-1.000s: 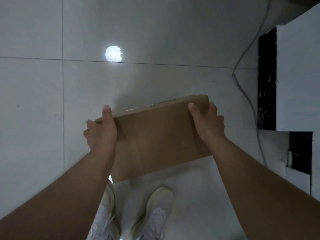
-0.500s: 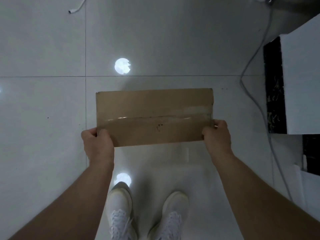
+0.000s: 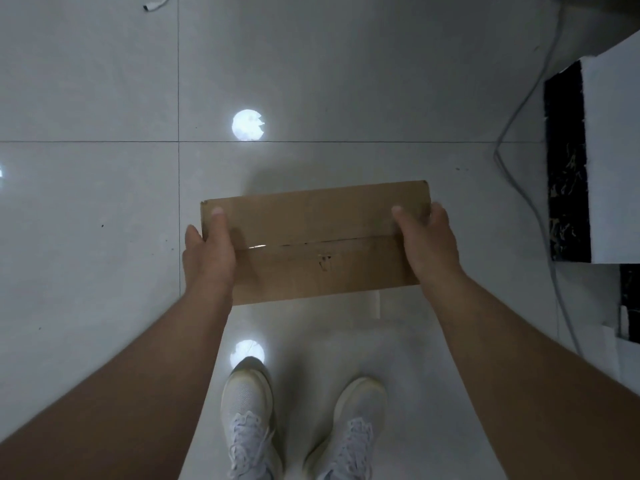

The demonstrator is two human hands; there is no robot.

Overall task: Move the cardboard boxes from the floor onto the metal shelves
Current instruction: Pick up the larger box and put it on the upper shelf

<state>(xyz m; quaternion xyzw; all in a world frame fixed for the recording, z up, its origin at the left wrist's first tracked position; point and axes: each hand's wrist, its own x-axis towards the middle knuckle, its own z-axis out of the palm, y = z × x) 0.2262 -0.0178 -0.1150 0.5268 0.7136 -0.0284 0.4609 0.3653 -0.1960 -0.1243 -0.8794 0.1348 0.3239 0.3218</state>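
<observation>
While carried: a flat brown cardboard box (image 3: 320,244) was held clear above the grey tiled floor (image 3: 104,237).
Hands: left hand (image 3: 209,247) and right hand (image 3: 427,242) were clamped on its ends.
Left: metal shelves unseen; placement judged undone.

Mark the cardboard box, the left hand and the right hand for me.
cardboard box (image 3: 322,216): head view, bare top face between the thumbs.
left hand (image 3: 207,251): head view, back of the hand.
right hand (image 3: 429,244): head view, back of the hand.
</observation>
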